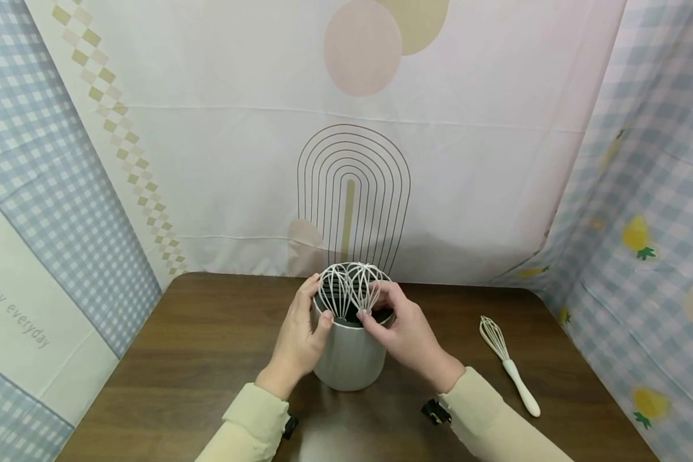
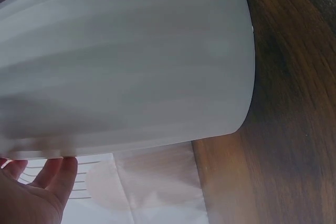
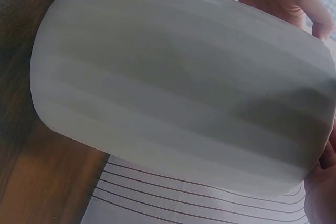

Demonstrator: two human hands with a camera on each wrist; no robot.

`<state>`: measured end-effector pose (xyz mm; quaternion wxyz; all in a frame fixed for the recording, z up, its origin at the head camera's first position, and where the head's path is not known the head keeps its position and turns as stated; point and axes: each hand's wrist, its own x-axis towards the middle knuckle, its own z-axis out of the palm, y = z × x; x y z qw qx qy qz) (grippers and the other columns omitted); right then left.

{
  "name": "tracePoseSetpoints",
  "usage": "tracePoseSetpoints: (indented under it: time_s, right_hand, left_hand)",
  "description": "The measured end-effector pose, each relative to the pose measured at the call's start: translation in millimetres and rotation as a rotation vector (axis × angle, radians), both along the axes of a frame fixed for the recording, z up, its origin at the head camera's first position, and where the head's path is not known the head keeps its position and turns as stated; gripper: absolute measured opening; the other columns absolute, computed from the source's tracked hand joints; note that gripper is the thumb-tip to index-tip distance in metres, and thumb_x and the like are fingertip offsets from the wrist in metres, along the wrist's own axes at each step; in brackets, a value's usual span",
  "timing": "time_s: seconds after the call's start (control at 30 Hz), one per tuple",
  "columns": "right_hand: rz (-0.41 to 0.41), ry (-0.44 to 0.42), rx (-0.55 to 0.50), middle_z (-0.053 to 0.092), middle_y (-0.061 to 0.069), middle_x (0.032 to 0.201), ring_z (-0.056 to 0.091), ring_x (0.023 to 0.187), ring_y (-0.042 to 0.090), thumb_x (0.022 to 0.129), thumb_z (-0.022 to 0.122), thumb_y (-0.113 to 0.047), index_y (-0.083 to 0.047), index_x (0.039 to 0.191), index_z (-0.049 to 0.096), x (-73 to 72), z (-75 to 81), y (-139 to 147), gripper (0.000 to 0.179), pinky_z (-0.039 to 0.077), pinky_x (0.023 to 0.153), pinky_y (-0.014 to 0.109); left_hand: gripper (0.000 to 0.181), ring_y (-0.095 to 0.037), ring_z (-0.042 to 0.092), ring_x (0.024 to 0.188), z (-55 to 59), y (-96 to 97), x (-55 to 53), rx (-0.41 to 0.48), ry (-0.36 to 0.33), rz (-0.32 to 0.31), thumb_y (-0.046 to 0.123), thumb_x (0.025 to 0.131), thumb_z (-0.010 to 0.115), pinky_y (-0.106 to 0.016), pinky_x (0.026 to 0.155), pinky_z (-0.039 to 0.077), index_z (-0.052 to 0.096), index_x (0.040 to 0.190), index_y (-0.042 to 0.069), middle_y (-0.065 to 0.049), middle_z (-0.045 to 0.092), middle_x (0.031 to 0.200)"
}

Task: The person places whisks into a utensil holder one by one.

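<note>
A pale grey-white utensil holder (image 1: 349, 359) stands upright on the table, and its smooth, faintly ribbed side fills both wrist views. Two whisks stand in it with their wire heads up, a left whisk (image 1: 333, 290) and a right whisk (image 1: 362, 285); their handles are hidden inside. My left hand (image 1: 296, 337) holds the holder by its left side, thumb at the front rim. With thumb and fingers, my right hand (image 1: 407, 330) pinches the right whisk at the base of its wires. In the left wrist view, left fingertips (image 2: 65, 174) touch the holder's wall.
To the right, a smaller whisk (image 1: 511, 369) with a white handle lies on the brown wooden table (image 1: 219, 359). Behind the table hangs a patterned cloth (image 1: 237, 160), with blue checked cloth (image 1: 658, 192) along the sides.
</note>
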<state>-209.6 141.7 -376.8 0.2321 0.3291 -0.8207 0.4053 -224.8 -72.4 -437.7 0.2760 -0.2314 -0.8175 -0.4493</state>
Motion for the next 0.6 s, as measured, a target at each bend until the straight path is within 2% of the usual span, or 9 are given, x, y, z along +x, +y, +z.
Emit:
tracePoseSetpoints:
  time_s: [0.37,0.6]
  right_hand:
    - [-0.03,0.008,0.025,0.067,0.0,0.097,0.062,0.09,0.011,0.08,0.078,-0.015,-0.007,0.132,0.043,0.2,-0.8,2.2,0.063,0.051,0.08,0.032]
    - [-0.058,-0.013,0.047,0.062,0.001,0.114,0.058,0.108,0.015,0.076,0.082,-0.021,-0.014,0.139,0.039,1.9,0.1,7.5,0.076,0.044,0.095,0.039]
  left_hand:
    - [0.06,-0.021,0.032,0.138,0.7,-0.6,1.1,-0.003,0.0,-0.001,0.046,0.096,0.042,-0.046,0.108,0.032,0.037,0.142,0.007,-0.006,0.033,0.153]
    - [0.059,-0.02,0.031,0.139,1.9,-0.7,0.5,0.001,-0.002,-0.011,0.044,0.096,0.043,-0.046,0.107,0.032,0.038,0.142,0.008,-0.006,0.032,0.153]
